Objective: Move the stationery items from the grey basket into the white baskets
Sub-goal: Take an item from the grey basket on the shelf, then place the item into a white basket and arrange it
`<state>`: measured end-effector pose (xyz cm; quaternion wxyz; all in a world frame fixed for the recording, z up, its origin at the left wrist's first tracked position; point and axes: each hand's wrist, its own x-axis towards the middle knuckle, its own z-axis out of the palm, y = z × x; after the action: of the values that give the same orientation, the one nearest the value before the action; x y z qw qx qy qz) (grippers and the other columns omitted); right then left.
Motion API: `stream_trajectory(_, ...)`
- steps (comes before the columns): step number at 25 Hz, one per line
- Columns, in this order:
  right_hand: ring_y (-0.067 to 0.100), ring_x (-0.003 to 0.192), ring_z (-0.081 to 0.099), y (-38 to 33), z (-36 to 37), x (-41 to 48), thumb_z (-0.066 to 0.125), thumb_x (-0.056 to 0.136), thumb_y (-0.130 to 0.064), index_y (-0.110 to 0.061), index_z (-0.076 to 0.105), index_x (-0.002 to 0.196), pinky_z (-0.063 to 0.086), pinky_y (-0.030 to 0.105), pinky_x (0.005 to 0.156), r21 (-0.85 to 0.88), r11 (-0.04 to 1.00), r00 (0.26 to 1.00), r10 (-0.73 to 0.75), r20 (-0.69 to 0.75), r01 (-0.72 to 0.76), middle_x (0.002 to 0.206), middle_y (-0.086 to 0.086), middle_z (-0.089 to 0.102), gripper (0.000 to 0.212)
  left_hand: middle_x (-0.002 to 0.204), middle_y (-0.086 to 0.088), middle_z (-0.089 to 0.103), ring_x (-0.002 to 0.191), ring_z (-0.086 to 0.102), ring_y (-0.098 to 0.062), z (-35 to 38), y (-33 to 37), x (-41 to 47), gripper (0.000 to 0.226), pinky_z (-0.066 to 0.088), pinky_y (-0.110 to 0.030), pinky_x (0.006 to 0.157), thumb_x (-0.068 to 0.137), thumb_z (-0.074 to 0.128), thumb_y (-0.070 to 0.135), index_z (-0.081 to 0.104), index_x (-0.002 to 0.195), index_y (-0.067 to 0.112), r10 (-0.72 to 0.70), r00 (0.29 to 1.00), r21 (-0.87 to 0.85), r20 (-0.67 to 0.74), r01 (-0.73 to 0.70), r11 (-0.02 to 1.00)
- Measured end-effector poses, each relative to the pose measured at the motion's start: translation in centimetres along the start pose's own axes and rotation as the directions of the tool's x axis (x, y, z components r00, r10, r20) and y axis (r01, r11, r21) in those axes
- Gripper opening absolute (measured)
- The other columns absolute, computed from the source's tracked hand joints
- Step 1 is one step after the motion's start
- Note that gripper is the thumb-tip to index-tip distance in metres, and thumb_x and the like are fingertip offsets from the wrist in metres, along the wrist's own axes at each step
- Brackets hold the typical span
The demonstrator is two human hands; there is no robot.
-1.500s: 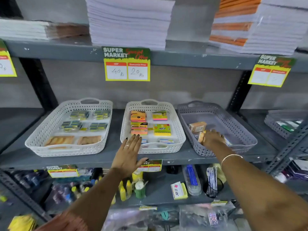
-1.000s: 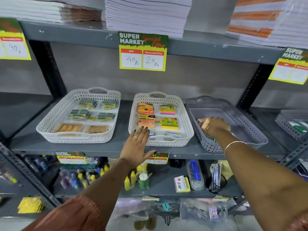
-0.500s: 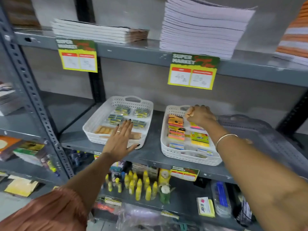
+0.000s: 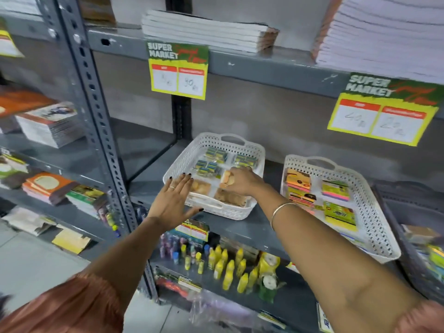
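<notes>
My right hand (image 4: 242,182) is inside the left white basket (image 4: 260,152), shut on a small tan packet (image 4: 227,177) held just above the basket's floor. That basket holds green-and-blue packets (image 4: 211,162) at the back and tan packets (image 4: 229,197) at the front. My left hand (image 4: 174,200) is open, fingers spread, resting against the basket's front left rim. A second white basket (image 4: 374,212) to the right holds coloured sticky-note pads (image 4: 335,191). The grey basket (image 4: 408,195) shows only partly at the far right edge.
The baskets stand on a grey metal shelf (image 4: 252,227). Price tags (image 4: 177,70) hang from the shelf above, which carries stacked notebooks (image 4: 206,32). The shelf below holds yellow glue bottles (image 4: 230,267). A perforated upright post (image 4: 96,121) stands left, with books (image 4: 50,123) beyond it.
My right hand carried the tan packet left from the grey basket, over the middle basket, into the left white basket. My left hand slid left along the shelf to that basket's rim. The view turned left.
</notes>
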<state>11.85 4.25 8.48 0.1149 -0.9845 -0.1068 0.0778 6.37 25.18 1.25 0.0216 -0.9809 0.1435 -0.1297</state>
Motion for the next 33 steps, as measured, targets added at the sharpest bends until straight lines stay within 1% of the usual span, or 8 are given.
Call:
stream_trajectory(7, 0.034, 0.13, 0.041, -0.1, 3.1, 1.4, 0.063, 0.079, -0.054, -0.015, 0.053, 0.127, 0.042, 0.044, 0.105, -0.064, 0.998, 0.995, -0.016, 0.096, 0.022, 0.138, 0.015, 0.051, 0.062, 0.154, -0.007, 0.014, 0.142, 0.006, -0.02, 0.2, 0.1, -0.1, 0.103, -0.003, -0.036, 0.112, 0.071, -0.011, 0.076, 0.009, 0.144, 0.007, -0.015, 0.999, 0.024, -0.031, 0.016, 1.0)
stream_trajectory(10, 0.034, 0.137, 0.035, 0.0, 3.3, 1.7, 0.061, 0.08, -0.057, -0.017, 0.047, 0.137, 0.036, 0.045, 0.11, -0.066, 0.998, 0.991, -0.009, 0.132, 0.018, 0.146, 0.013, 0.044, 0.071, 0.155, -0.006, 0.009, 0.142, 0.002, -0.018, 0.2, 0.2, -0.1, 0.094, -0.005, -0.036, 0.112, 0.074, -0.002, 0.071, 0.004, 0.145, 0.008, -0.022, 1.0, 0.05, -0.018, 0.023, 0.998)
stream_trajectory(16, 0.032, 0.145, 0.02, 0.1, 3.3, 1.2, 0.056, 0.085, -0.055, -0.014, 0.029, 0.149, 0.029, 0.045, 0.116, -0.108, 0.994, 0.989, -0.018, 0.146, 0.034, 0.156, 0.013, 0.027, 0.08, 0.155, -0.007, 0.013, 0.142, 0.005, -0.018, 0.5, 0.0, -0.1, 0.098, -0.003, -0.036, 0.113, 0.074, -0.005, 0.075, 0.007, 0.145, 0.008, -0.013, 1.0, 0.066, -0.014, 0.014, 0.998)
stream_trajectory(20, 0.032, 0.142, 0.022, 0.7, 1.8, 0.2, 0.062, 0.084, -0.045, -0.013, 0.025, 0.148, 0.032, 0.046, 0.113, -0.099, 0.994, 0.997, -0.036, 0.062, 0.042, 0.151, 0.015, 0.03, 0.081, 0.154, -0.007, 0.014, 0.142, 0.004, -0.018, 0.3, -0.2, -0.3, 0.095, -0.003, -0.036, 0.115, 0.077, -0.001, 0.073, 0.006, 0.145, 0.008, -0.009, 1.0, 0.029, -0.005, 0.009, 1.0)
stream_trajectory(24, 0.033, 0.143, 0.021, 4.1, -1.2, -1.6, 0.058, 0.089, -0.038, -0.009, 0.022, 0.149, 0.032, 0.045, 0.112, -0.015, 0.999, 0.993, 0.028, -0.114, -0.03, 0.154, 0.014, 0.028, 0.075, 0.152, -0.011, 0.02, 0.14, 0.011, -0.019, -0.7, 2.0, -0.2, 0.095, -0.008, -0.032, 0.114, 0.08, 0.002, 0.073, 0.013, 0.143, 0.004, -0.038, 0.991, -0.114, -0.128, 0.023, 0.993)
stream_trajectory(28, 0.036, 0.135, 0.032, 10.5, -3.0, -4.9, 0.053, 0.093, -0.033, -0.004, 0.038, 0.139, 0.036, 0.045, 0.107, -0.007, 0.981, 0.921, 0.181, -0.344, -0.196, 0.14, 0.019, 0.043, 0.057, 0.15, -0.013, 0.026, 0.139, 0.019, -0.023, -3.1, 8.8, 1.9, 0.087, 0.004, -0.04, 0.113, 0.085, 0.009, 0.067, 0.02, 0.141, 0.002, 0.079, 0.98, -0.167, -0.183, -0.11, 0.98)
stream_trajectory(31, 0.033, 0.135, 0.032, 16.1, -3.7, -8.2, 0.048, 0.095, -0.032, -0.004, 0.038, 0.139, 0.037, 0.044, 0.106, -0.021, 0.928, 0.852, 0.332, -0.404, -0.372, 0.141, 0.018, 0.041, 0.052, 0.144, -0.017, 0.038, 0.134, 0.032, -0.027, -4.2, 15.6, 3.4, 0.085, 0.012, -0.04, 0.109, 0.087, 0.007, 0.064, 0.031, 0.136, -0.001, 0.217, 0.951, -0.168, -0.221, -0.256, 0.952)
stream_trajectory(33, 0.034, 0.135, 0.033, 20.3, -3.9, -10.7, 0.045, 0.096, -0.026, -0.004, 0.038, 0.138, 0.037, 0.044, 0.106, -0.015, 0.879, 0.798, 0.426, -0.426, -0.477, 0.142, 0.018, 0.041, 0.048, 0.144, -0.017, 0.037, 0.135, 0.031, -0.028, -3.5, 19.5, 3.6, 0.087, 0.014, -0.039, 0.112, 0.087, 0.008, 0.066, 0.032, 0.137, -0.001, 0.297, 0.931, -0.187, -0.21, -0.337, 0.923)
